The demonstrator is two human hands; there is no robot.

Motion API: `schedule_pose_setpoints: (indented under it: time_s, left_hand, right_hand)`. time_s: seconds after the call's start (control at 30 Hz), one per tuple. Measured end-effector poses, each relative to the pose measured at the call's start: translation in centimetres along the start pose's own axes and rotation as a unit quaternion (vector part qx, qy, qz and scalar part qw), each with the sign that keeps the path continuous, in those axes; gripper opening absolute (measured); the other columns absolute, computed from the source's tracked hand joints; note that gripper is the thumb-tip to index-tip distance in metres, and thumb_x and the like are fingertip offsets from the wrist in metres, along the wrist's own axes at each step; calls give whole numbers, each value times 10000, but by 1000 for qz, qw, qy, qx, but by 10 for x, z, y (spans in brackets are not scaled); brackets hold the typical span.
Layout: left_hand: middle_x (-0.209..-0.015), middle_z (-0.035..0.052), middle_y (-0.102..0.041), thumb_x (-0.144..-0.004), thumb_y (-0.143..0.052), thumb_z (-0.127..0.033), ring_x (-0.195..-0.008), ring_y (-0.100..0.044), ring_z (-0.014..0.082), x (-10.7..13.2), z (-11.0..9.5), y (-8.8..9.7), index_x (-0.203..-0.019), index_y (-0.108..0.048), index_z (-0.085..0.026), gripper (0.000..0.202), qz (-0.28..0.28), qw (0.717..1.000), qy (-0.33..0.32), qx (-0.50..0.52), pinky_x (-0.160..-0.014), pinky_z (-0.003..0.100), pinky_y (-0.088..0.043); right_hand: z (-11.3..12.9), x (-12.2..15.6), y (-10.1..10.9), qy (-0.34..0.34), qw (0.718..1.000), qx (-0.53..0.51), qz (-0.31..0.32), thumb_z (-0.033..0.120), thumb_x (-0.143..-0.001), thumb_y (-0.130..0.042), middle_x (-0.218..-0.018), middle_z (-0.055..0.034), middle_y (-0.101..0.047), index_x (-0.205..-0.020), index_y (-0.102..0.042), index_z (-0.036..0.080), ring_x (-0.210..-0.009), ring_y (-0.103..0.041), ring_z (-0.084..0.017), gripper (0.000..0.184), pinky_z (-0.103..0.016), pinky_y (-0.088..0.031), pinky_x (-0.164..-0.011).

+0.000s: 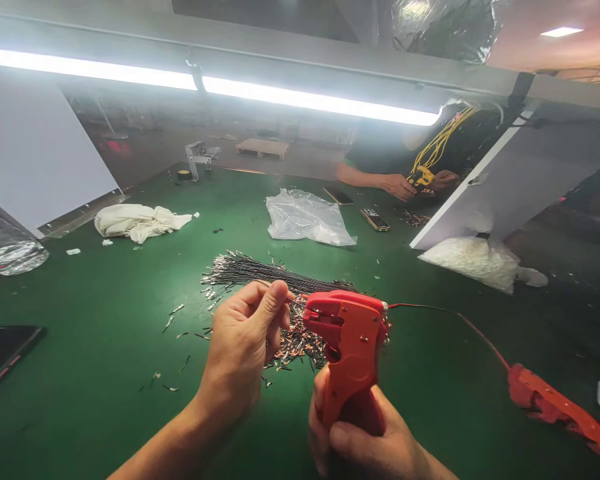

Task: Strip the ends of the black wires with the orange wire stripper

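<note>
My right hand (360, 433) is wrapped round the handle of a red pistol-shaped wire stripper (353, 343), held upright with its jaws to the left. My left hand (247, 333) pinches a thin wire (297, 303) between thumb and fingers, and its end reaches the stripper's jaws. How far the end goes in is hard to make out. Behind both hands lies a bundle of black wires (280, 275) with silvery ends at its left. A heap of short wire scraps (295, 340) is spread below the bundle, partly hidden by my left hand and the stripper.
On the green table (105, 333) are a crumpled white cloth (140, 222), a clear plastic bag (307, 217) and a dark flat device (7, 353). A second red tool (563, 407) lies right, with a thin cord towards my stripper. Across the table, a co-worker's hands (405, 187) hold a yellow tool (421, 176).
</note>
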State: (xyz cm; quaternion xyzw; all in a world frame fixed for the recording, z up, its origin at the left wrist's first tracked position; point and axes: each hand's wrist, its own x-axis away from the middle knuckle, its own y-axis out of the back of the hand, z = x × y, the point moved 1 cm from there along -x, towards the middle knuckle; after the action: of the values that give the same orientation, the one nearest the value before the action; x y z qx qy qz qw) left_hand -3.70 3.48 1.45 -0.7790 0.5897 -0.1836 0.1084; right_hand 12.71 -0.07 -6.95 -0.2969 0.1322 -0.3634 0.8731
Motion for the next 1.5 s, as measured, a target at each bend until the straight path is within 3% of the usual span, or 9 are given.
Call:
schedule_pose_setpoints:
  time_s: [0.1,0.2,0.33,0.53,0.73,1.07,1.17,1.27,1.5]
  left_hand:
    - [-522,-50,-507,-729,-758,-484,-370,-320,7,0,3,1,-665,-554,-152,395,-3,1000,-9,-25,-339,124,-232]
    - [-533,-47,-510,-762,-727,-494,-384,-334,7,0,6,2,-673,-553,-151,395,-2,998,-17,-52,-350,122,-233]
    - [-554,-44,-517,-791,-704,-483,-409,-346,7,2,9,2,-660,-540,-150,393,1,996,-33,-85,-373,122,-252]
    - [-558,-45,-506,-808,-690,-466,-412,-343,10,2,10,3,-647,-534,-153,384,-7,993,-48,-104,-373,132,-248]
    - [-556,-36,-513,-797,-701,-467,-407,-350,17,1,10,3,-653,-549,-155,375,-10,994,-51,-97,-365,146,-240]
    - [-546,-33,-510,-794,-698,-458,-403,-356,24,0,9,3,-629,-545,-158,374,-18,992,-58,-108,-356,157,-238]
    - [-535,-31,-525,-768,-723,-452,-400,-369,23,1,7,1,-616,-539,-156,380,-22,994,-48,-92,-358,150,-248]
    - [-512,-40,-519,-742,-743,-458,-388,-364,19,2,6,-1,-612,-531,-156,391,-22,997,-32,-72,-353,139,-247]
    - [-466,-58,-499,-678,-787,-459,-352,-334,13,3,4,-2,-623,-527,-157,401,-35,999,30,-15,-339,129,-225]
  right_hand:
    - [-4,0,1,-3,1000,-19,-21,364,-799,-725,-641,33,-513,-910,-499,183,-495,-446,-69,310,-199,-408,-477]
    - [-4,-3,2,8,1000,-16,-1,391,-818,-699,-606,32,-536,-887,-481,190,-472,-494,-84,305,-214,-441,-471]
    - [0,-6,4,19,999,38,3,413,-824,-685,-550,39,-526,-853,-495,186,-499,-552,-114,298,-294,-511,-585]
    - [2,-1,8,-11,998,49,-42,488,-784,-691,-511,55,-473,-784,-485,186,-418,-433,-84,366,-212,-407,-432]
    - [7,0,3,-12,997,63,-50,515,-765,-697,-475,76,-410,-728,-483,183,-380,-362,-61,396,-186,-350,-388]
    - [10,8,-4,-45,985,32,-163,512,-740,-740,-503,92,-400,-754,-425,216,-393,-342,-60,433,-180,-255,-379]
    - [10,6,-1,-35,993,36,-107,512,-767,-708,-507,88,-392,-760,-448,206,-401,-341,-61,402,-178,-283,-387]
    - [12,2,1,-14,998,57,-21,537,-793,-651,-540,38,-473,-771,-510,173,-444,-416,-84,391,-205,-365,-440]
    - [13,-1,2,-32,996,84,2,585,-782,-625,-598,-2,-516,-829,-533,163,-515,-465,-121,435,-238,-401,-493]
